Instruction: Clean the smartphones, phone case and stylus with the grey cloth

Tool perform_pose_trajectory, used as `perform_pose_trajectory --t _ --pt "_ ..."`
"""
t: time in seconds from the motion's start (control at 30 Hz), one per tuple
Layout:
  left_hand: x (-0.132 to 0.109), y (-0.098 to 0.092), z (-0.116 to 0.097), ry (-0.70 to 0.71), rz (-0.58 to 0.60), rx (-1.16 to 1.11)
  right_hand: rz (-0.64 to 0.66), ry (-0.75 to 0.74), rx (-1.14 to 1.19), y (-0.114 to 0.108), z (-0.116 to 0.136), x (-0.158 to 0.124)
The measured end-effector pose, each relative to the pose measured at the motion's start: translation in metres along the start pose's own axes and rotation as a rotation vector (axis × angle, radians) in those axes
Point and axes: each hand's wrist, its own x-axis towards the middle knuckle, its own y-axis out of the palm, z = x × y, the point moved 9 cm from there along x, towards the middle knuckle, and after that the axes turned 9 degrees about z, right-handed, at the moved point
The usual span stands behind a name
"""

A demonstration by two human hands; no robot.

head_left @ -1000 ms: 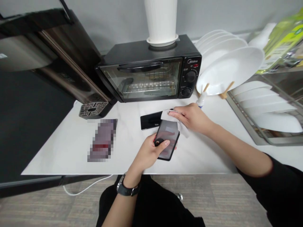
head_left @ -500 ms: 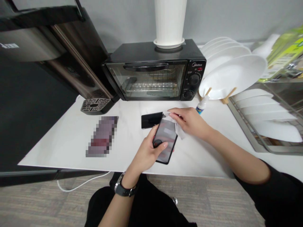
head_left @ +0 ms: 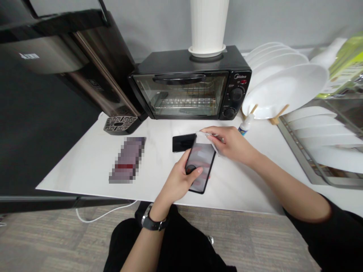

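Observation:
My left hand (head_left: 180, 174) is closed round the lower left side of a dark-edged smartphone (head_left: 202, 160), its thumb lying across the glossy face. The phone is tilted above the counter. My right hand (head_left: 231, 143) pinches a thin white wipe (head_left: 203, 136), which lies against the phone's upper end. Partly behind the held phone, a second black phone (head_left: 183, 142) lies on the counter. Further left rests a flat phone-shaped thing (head_left: 127, 160), its surface blurred into blocks. Just beyond my right hand stands a small white bottle (head_left: 246, 125) with a blue label.
A black toaster oven (head_left: 187, 94) stands at the back, with a white pot (head_left: 209, 26) on top. To the left is a water dispenser (head_left: 119, 122). White plates (head_left: 289, 88) stand in a wooden rack at right, beside a metal dish rack (head_left: 309, 172). The counter's front edge runs below my hands.
The whole view has shifted slightly to the right. The wipe's loose end, which hung beside the phone, now sits more gathered under my right hand. My left hand keeps its hold.

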Motion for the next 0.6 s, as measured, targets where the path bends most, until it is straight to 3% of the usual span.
perform_pose_trajectory --t 0.07,0.2,0.43,0.6 --pt "0.000 0.001 0.001 0.000 0.006 0.013 0.006 0.049 -0.008 -0.001 -0.005 0.000" --pt "0.000 0.004 0.002 -0.016 0.051 0.010 -0.032 0.180 -0.237 -0.012 -0.014 -0.003" --pt "0.000 0.002 0.001 0.014 0.018 0.031 0.058 -0.055 -0.140 0.001 0.002 0.000" --pt "0.000 0.004 0.004 -0.013 0.062 0.000 0.018 0.099 -0.140 -0.004 -0.011 0.000"
